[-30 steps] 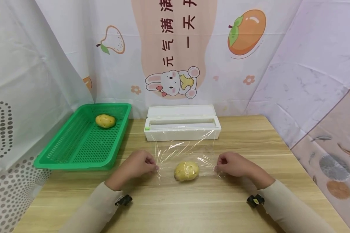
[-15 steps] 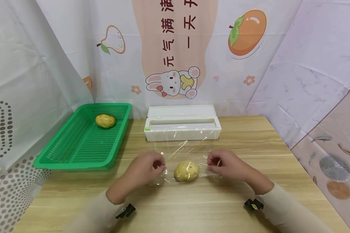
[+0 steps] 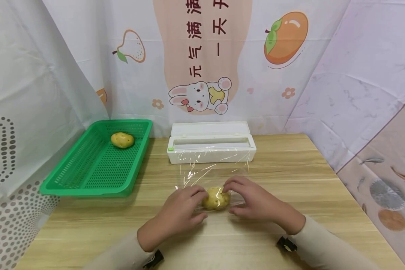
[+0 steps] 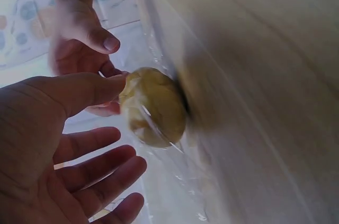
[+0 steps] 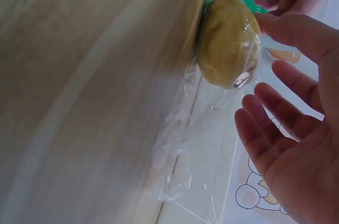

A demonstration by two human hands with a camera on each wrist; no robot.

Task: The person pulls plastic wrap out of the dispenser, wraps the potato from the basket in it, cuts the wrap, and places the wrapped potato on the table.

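A yellow potato lies on the wooden table under clear plastic wrap. The sheet runs back from it to the white wrap box. Close to the potato's left side is my left hand, its fingers spread and loosely bent. My right hand is at the other side, fingers likewise apart, the fingertips by the potato's upper right. In the right wrist view the film clings shiny over the potato. Whether any fingertip touches the film or potato, I cannot tell.
A green plastic basket stands at the left with another potato in it. The wrap box has its lid raised at the back. Behind the table hangs a printed curtain.
Both hands have let go of the film's side edges and moved inward to the potato, their fingers spreading. The film has dropped onto and around it. The potato, box and basket stay put.
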